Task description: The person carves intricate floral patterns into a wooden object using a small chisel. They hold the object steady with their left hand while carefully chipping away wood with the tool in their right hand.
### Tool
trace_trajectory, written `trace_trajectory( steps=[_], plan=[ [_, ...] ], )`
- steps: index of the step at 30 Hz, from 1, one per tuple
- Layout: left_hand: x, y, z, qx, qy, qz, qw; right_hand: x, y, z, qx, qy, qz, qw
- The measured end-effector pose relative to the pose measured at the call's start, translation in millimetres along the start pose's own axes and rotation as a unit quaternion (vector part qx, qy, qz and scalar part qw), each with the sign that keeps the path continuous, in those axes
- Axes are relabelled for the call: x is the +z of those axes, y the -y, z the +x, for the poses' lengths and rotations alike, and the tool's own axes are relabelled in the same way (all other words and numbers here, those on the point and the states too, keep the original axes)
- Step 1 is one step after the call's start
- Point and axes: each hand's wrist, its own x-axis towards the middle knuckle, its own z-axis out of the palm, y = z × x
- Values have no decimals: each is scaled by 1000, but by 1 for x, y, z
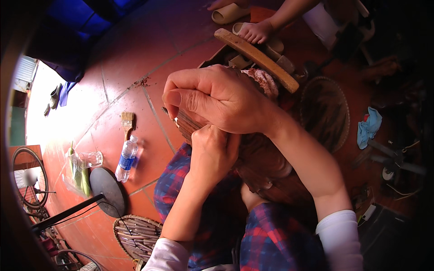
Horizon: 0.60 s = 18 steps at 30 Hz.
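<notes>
A dark brown carved wooden piece (266, 167) sits between my knees, close beneath both hands. My right hand (221, 97) arches over its far left part, fingers curled and thumb bent in towards them. Just below it my left hand (210, 147) is closed, pressed up near the right wrist. A small dark tip and a pale glint show by the right fingertips, but whatever the hands grip is hidden behind the fingers. Ridged brown wood (187, 126) shows just left of the hands.
A brush (128, 119), a plastic bottle (128, 158), a glass (92, 159) and a round black stand base (107, 192) are on the tiles at left. A basket (118, 237) holds several tool handles. Beyond my hands are a wooden bar (257, 58) and another person's foot (255, 31).
</notes>
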Motion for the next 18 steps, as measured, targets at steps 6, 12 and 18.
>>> trace_trajectory(
  steps=[6, 12, 18],
  plan=[
    [0, -6, 4, 49, -32, 10, 998, 4, -17, 10, -69, -32, 46, 996],
    [-34, -29, 1, 141, -35, 47, 988, -1, 34, -21, 0, -58, 246, 967],
    [-47, -25, -4, 81, -53, -25, 995, -12, 45, -49, 29, -126, 99, 987]
  ],
)
